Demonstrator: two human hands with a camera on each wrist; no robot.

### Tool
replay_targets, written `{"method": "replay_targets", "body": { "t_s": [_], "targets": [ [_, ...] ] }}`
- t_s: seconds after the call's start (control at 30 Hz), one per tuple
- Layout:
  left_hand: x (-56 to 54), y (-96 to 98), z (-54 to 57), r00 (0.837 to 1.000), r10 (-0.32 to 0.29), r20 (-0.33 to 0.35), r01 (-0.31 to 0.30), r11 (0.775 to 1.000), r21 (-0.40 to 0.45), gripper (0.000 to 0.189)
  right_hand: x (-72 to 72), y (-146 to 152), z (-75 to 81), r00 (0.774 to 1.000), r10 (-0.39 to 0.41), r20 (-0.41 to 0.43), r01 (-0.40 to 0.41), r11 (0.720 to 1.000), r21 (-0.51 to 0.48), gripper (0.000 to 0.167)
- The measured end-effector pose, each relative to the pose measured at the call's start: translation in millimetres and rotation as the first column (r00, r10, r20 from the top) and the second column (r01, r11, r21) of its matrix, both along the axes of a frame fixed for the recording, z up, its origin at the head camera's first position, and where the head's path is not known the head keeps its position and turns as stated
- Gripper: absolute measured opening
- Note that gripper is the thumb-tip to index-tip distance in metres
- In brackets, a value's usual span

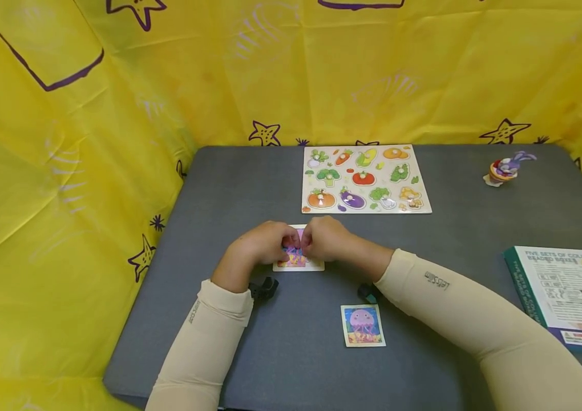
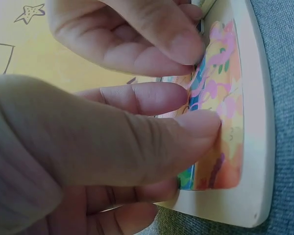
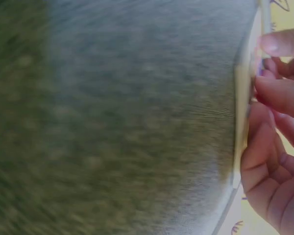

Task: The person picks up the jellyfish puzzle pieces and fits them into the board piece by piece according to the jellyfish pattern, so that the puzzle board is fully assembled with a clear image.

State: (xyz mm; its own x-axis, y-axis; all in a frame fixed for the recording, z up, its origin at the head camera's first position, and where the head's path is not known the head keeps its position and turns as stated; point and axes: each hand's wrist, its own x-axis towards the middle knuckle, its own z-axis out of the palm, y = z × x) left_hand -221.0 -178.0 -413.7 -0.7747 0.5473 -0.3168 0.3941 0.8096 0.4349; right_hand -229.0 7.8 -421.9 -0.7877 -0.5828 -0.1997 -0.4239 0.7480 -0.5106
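Note:
Close together, both hands work over a small jigsaw puzzle in a white frame (image 1: 316, 266). Its picture (image 2: 230, 98) has pink, blue and orange parts. With a nearly straight thumb, my left hand (image 1: 265, 242) presses on the puzzle face, and its index finger reaches toward the picture from the far side. My right hand (image 1: 326, 238) has curled fingers, its tips at the puzzle's right part; I cannot tell whether they pinch a piece. In the right wrist view, curled fingers (image 3: 264, 161) lie against the frame's edge. A jellyfish card (image 1: 363, 325) lies nearer me, right of the puzzle.
Beyond the puzzle lies a vegetable peg board (image 1: 368, 206). A bunny-eared cup figure (image 1: 508, 168) stands at the far right of the grey table (image 1: 250, 188). A flat box (image 1: 568, 285) lies at the right edge. Yellow patterned cloth (image 1: 245, 74) hangs behind and at the sides.

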Motion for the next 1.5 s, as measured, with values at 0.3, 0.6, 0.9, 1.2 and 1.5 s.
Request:
{"method": "replay_targets", "body": {
  "t_s": [0.3, 0.6, 0.9, 1.2, 1.5],
  "targets": [
    [0.7, 4.9, 2.5, 1.000, -0.001, 0.013, 0.001, 1.000, -0.019, 0.021, 2.8, 10.3, 2.5, 1.000, 0.012, -0.019, -0.011, 0.999, 0.035, 0.012],
    [3.5, 16.0, -0.9, 0.997, -0.079, -0.013, 0.079, 0.997, -0.015, 0.035, 17.3, 66.1, 19.4, 1.000, 0.020, -0.015, -0.018, 0.992, 0.127, 0.014],
    [6.2, 18.5, -5.7, 0.997, -0.075, -0.005, 0.075, 0.997, -0.020, 0.034, 39.9, 126.7, 21.9, 0.998, -0.025, 0.054, 0.013, 0.979, 0.204, 0.033],
    [7.2, 17.1, -4.5, 0.999, -0.033, 0.011, 0.033, 0.999, -0.010, 0.034, 61.7, 143.1, 11.6, 0.998, -0.059, 0.032, 0.052, 0.979, 0.197, 0.031],
    [7.1, 17.8, -4.7, 1.000, -0.025, 0.014, 0.025, 1.000, -0.012, 0.034, 49.6, 128.3, 8.8, 0.995, -0.100, 0.026, 0.101, 0.994, -0.048, 0.013]
  ]
}}
